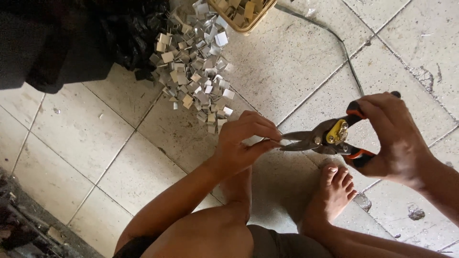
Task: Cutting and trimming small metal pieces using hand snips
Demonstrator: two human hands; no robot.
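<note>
My right hand (393, 136) grips the black and orange handles of metal snips (321, 137), whose blades point left. My left hand (244, 141) pinches a small thin metal piece (276, 140) right at the blade tips. The blades look nearly closed on it. A heap of small cut metal squares (195, 67) lies on the tiled floor beyond my left hand. My bare feet rest on the tiles below the snips.
A woven basket (246, 14) holding more metal squares sits at the top edge. A black plastic bag (71, 38) fills the upper left. A thin dark strap (351, 67) runs across the tiles at upper right. Rubble lies at the lower left corner.
</note>
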